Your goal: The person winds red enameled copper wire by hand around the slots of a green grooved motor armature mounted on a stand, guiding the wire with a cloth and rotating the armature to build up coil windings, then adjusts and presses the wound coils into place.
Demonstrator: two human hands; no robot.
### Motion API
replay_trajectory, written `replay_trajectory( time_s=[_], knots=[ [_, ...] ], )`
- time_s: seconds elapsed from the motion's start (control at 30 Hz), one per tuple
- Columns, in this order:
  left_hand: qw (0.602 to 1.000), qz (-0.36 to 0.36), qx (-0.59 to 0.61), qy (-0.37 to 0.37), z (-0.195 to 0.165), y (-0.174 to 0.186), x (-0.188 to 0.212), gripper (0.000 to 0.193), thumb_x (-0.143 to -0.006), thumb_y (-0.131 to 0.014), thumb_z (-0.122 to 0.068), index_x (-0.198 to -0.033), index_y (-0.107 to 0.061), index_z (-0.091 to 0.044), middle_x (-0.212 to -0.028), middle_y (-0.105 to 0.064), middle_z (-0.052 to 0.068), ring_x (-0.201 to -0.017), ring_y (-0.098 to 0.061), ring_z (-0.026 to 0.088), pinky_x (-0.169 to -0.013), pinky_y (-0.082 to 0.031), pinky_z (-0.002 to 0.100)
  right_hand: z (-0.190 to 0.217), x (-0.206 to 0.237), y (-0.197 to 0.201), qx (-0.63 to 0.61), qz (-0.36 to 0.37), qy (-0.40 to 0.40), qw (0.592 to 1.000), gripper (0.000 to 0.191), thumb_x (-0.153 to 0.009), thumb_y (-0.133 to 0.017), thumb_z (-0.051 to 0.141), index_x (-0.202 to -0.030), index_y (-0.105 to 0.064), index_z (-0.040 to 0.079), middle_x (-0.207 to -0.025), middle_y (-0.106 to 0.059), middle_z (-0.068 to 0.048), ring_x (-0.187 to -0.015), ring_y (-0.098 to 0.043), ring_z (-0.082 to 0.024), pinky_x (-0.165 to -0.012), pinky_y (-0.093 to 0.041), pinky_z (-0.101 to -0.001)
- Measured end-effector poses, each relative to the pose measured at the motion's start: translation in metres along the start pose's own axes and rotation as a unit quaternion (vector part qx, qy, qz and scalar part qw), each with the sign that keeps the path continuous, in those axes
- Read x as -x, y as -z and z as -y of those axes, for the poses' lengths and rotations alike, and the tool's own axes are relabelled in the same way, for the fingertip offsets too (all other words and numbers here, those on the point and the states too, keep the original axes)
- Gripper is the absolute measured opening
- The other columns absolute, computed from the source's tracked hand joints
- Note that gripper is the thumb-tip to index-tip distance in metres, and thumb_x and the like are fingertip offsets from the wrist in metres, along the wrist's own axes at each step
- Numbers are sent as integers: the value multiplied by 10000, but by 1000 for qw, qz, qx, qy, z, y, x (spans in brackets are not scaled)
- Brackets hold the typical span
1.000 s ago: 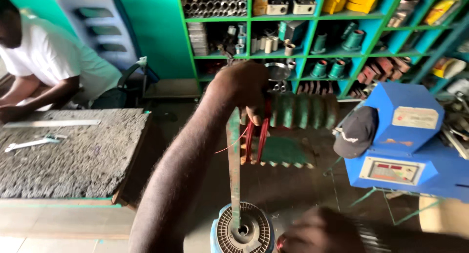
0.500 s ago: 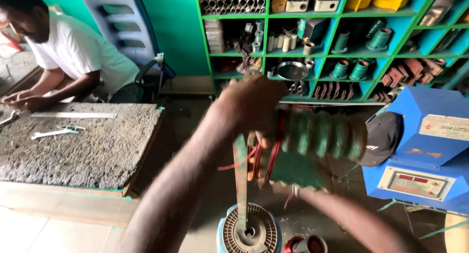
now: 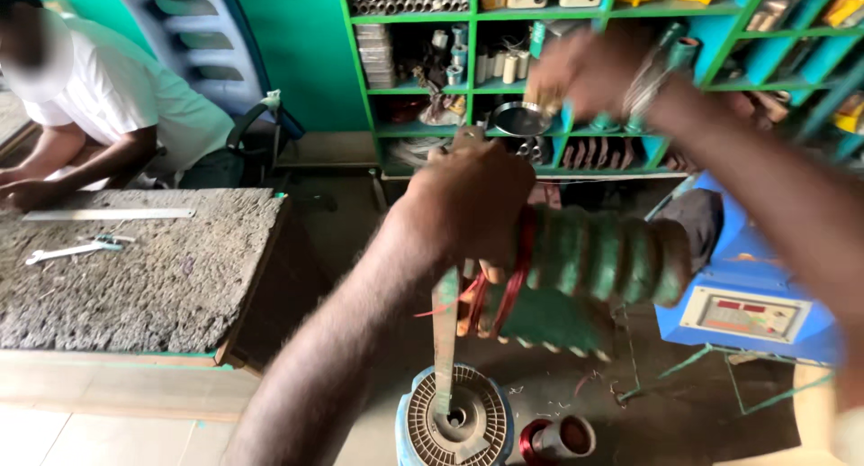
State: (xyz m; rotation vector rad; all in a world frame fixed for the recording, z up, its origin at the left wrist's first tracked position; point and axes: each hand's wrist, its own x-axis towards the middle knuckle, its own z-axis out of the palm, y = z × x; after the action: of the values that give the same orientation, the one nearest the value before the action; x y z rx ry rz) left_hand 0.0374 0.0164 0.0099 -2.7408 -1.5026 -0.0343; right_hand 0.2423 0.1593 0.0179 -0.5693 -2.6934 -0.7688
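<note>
Mid-frame, left hand fisted round the green stepped former with its red wire, above the stator (lower centre); right hand, upper right, blurred, grip unclear; likely coil transfer, next needing slot alignment.

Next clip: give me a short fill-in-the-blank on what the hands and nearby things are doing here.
1. The left hand grips a green stepped former wound with ____ wire.
2. The right hand is raised toward the green ____.
3. The motor stator sits on the ____, below the left hand.
4. A ____ lies on the rough workbench.

Missing words: red; shelves; floor; wrench
</note>
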Motion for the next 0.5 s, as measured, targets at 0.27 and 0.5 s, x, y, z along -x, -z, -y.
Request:
replay_trajectory(
  time_s=[0.27,0.5],
  knots=[
    [998,52,10,26,12,18,-5,583,-470,-962,-275,-1025,-784,-253,-1019,-747,45,-1105,-661,308,-839,-549,526,233,134,-161,-343,22,-127,930,234,-744,-714,144,-971,-709,89,-869,-705,-73,-778,-705,-261,-677,-559,-395],
    [998,61,34,-4,27,11,-23,603,-486,-931,-292,-1069,-778,-274,-942,-793,43,-997,-756,262,-825,-595,474,246,198,49,-261,-165,-45,950,208,-805,-722,190,-974,-698,71,-872,-710,-74,-773,-716,-246,-704,-571,-384]
  ],
)
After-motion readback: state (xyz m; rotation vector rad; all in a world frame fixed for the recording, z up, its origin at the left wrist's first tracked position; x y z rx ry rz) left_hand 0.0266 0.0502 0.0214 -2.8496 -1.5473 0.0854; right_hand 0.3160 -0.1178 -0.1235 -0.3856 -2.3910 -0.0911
